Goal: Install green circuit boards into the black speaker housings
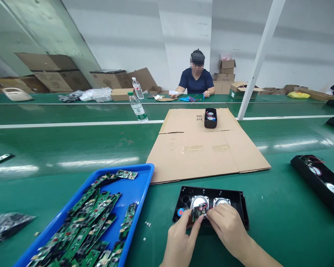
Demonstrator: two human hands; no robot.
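An open black speaker housing lies in front of me, with two round speaker drivers in it and a blue-and-red round part at its left end. Above its near edge, my left hand pinches a small green circuit board between thumb and fingers. My right hand is closed at the board's right edge, beside red and black wires. Whatever its fingertips grip there is too small to make out.
A blue tray of circuit boards stands at left. Flattened cardboard lies ahead, bearing another speaker housing. A third housing is at right. Bottles stand farther off; a person sits across the table.
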